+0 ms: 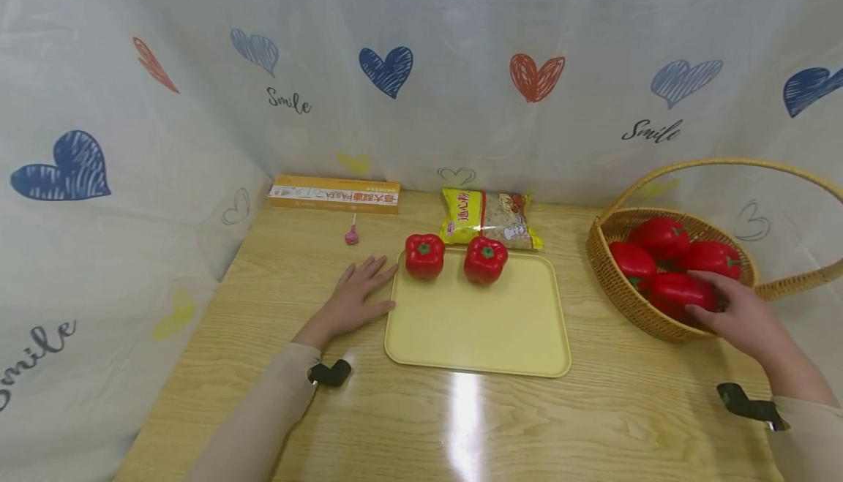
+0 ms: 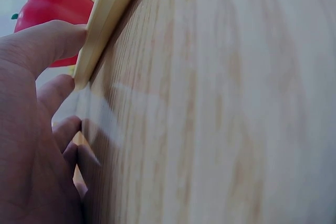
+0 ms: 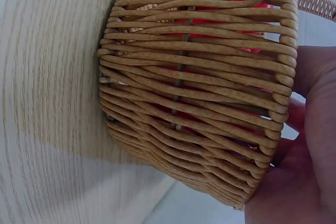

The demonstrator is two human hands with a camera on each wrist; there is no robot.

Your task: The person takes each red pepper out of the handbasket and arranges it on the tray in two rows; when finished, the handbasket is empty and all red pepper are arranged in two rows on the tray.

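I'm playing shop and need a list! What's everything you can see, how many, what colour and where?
Table: 1, light brown, underneath
Heart-print sheeting: at least 1, whitish, behind
Tray: 1, pale yellow, middle
Wicker basket: 1, tan, right
Bell peppers: 2, red, on tray
More bell peppers: at least 4, red, in basket
Pasta box: 1, orange and white, back left
Macaroni bag: 1, yellow and clear, behind tray
Lollipop: 1, pink, in front of box
Sleeves: 2, beige, left and right
Wrist attachments: 2, black, one per wrist
Left hand: 1, touching tray's left edge
Right hand: 1, on basket's nearest pepper
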